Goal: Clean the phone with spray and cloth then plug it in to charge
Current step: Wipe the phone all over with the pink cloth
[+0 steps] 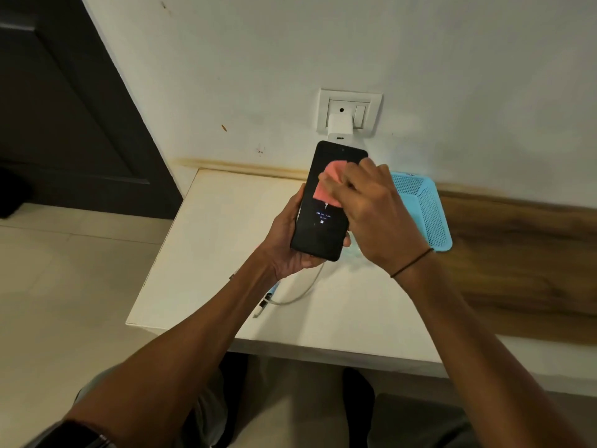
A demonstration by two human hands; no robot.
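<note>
This is looking like a room in a home. A small white rectangular bench [206,253] is standing against a plain white painted wall [420,53] that is showing scuffs and stains. A white wall socket plate [350,113] is carrying a white charger block [338,126] just above the bench. A dark panelled door [64,118] is standing at the left, and pale glossy floor tiles [58,286] are lying below it.
</note>
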